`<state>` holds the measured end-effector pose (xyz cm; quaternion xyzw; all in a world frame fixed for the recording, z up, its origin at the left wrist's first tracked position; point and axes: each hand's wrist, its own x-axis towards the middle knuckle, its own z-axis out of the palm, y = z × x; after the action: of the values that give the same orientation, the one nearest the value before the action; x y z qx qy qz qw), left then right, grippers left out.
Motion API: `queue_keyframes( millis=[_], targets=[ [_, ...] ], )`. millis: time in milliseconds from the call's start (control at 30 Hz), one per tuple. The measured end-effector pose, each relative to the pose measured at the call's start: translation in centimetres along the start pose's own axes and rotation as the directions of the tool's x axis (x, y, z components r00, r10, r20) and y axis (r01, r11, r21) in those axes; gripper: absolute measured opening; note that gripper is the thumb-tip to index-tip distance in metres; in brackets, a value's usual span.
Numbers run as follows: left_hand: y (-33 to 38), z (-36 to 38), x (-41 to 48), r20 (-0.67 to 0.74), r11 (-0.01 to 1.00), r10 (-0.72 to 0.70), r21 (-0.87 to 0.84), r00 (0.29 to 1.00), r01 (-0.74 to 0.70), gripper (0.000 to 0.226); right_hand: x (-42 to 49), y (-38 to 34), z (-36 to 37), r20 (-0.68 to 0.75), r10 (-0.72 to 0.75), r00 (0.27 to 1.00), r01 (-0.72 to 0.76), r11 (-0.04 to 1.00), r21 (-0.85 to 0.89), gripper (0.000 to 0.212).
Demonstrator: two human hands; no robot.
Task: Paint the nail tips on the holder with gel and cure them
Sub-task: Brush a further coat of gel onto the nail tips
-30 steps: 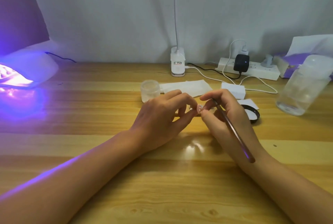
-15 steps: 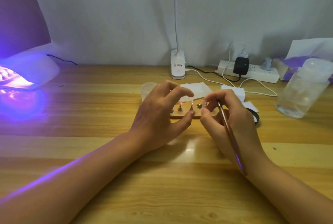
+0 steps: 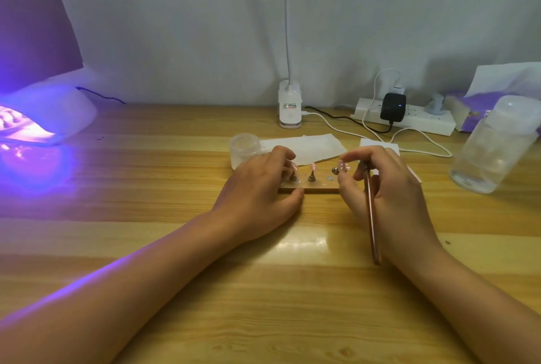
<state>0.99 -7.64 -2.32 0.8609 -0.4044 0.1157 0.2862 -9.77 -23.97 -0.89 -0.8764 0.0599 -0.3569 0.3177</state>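
Mid-frame, the left hand (image 3: 257,196) gripped the left end of the wooden holder (image 3: 317,185), thumb at its front edge and fingers curled over it, probably to stop it from sliding. The right hand (image 3: 392,191) held the brush (image 3: 371,217) tucked against the palm, so thumb and forefinger were free to pinch one nail tip (image 3: 341,165) on its peg just above the holder's right end. Two more nail tips (image 3: 313,166) stood upright on it. The curing lamp (image 3: 52,112) glowed violet at upper left, well apart.

Jar (image 3: 245,147) and paper (image 3: 310,145) stand behind the holder (image 3: 319,185); nearer tabletop (image 3: 263,290) lies open.
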Motion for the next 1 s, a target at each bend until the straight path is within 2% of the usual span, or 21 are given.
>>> queue_keyframes(
  millis=[167, 433, 667, 833, 900, 1000],
  targets=[
    [0.1, -0.2, 0.0, -0.003, 0.999, 0.007, -0.035, 1.000, -0.007, 0.044, -0.1, 0.1, 0.2, 0.036, -0.027, 0.999, 0.029, 0.998, -0.054, 0.022],
    [0.8, -0.6, -0.2, -0.046, 0.989, 0.150, 0.024, 0.988, -0.149, 0.044, -0.1, 0.5, 0.2, 0.048, 0.014, 0.999, -0.009, 0.994, -0.105, 0.022],
    [0.9, -0.8, -0.2, -0.016, 0.989, 0.148, 0.008, 0.989, -0.148, 0.042, 0.0, 0.8, 0.4, 0.050, 0.028, 0.998, -0.021, 0.991, -0.135, 0.025],
    [0.8, -0.8, -0.1, 0.008, 0.988, 0.155, -0.026, 0.988, -0.154, 0.036, 0.0, -0.2, 0.2, -0.027, -0.025, 0.999, 0.027, 0.998, 0.050, 0.029],
    [0.9, -0.8, -0.1, 0.006, 0.985, 0.167, -0.036, 0.986, -0.166, 0.035, -0.1, -0.6, 0.1, -0.025, -0.041, 0.999, 0.044, 0.992, 0.121, 0.030],
    [0.8, -0.7, -0.1, -0.016, 0.981, 0.191, -0.030, 0.981, -0.191, 0.030, -0.3, -0.8, 0.1, 0.016, 0.006, 1.000, -0.009, 0.984, 0.180, 0.024]
  ],
)
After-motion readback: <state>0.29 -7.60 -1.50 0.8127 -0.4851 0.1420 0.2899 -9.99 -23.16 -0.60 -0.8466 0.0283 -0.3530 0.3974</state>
